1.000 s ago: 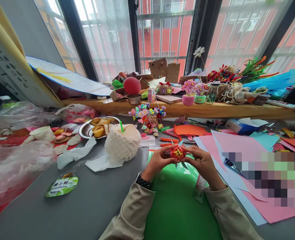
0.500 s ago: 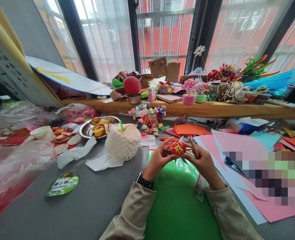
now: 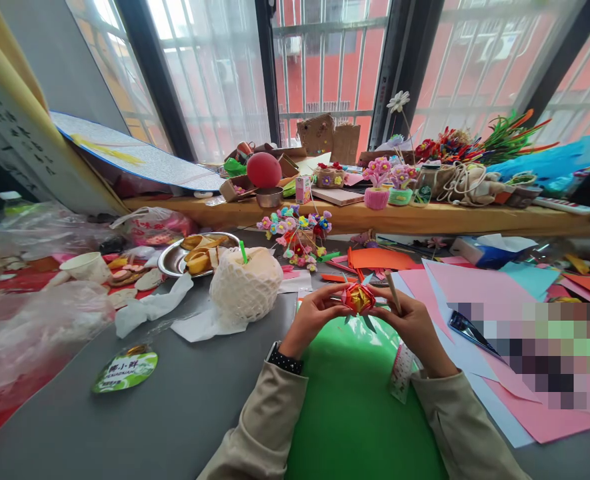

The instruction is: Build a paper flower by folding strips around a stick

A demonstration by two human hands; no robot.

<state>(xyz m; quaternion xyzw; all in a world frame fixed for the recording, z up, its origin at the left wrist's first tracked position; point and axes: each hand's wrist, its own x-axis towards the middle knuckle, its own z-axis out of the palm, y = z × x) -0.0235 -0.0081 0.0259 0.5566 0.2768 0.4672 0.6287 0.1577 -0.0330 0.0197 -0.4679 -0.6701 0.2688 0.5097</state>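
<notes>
A folded paper flower [image 3: 359, 297], red outside with a gold centre and bluish-green pointed leaves, is held up between both hands over the green mat [image 3: 359, 400]. My left hand [image 3: 315, 317] pinches its left side between thumb and fingers. My right hand [image 3: 409, 323] grips the right side, and a thin brown stick [image 3: 393, 292] is also tucked in that hand, slanting upward. A small printed ruler-like strip [image 3: 401, 375] lies on the mat below my right wrist.
Left of my hands stands a net-wrapped coconut [image 3: 246, 285] with a green straw, by a metal plate [image 3: 169, 261]. Coloured paper sheets [image 3: 512, 400] and a phone [image 3: 469, 332] lie at right. Craft flowers [image 3: 295, 230] stand ahead, before a wooden ledge [image 3: 215, 212].
The paper flower has shifted slightly right and turned a little in the fingers. Both hands have moved with it, and the left fingers now sit flatter along its side.
</notes>
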